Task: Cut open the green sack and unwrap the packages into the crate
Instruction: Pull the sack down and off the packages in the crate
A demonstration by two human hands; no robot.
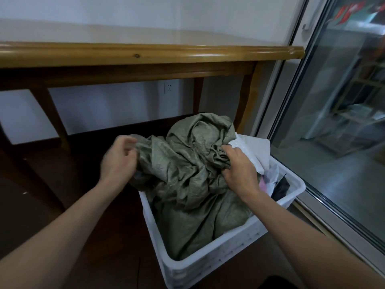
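Observation:
A crumpled green woven sack (191,170) lies heaped in a white plastic crate (210,265) on the dark floor. My left hand (118,159) grips the sack's left edge. My right hand (239,167) clutches a bunched fold on the sack's right side. White plastic packaging (256,149) sticks up at the crate's far right corner, with pink and black items (279,188) beside it. The sack hides most of the crate's inside.
A wooden table (145,53) stands just beyond the crate, its legs (52,115) at left and right. A glass sliding door (333,122) with a metal track runs along the right. A wall socket (169,88) shows under the table.

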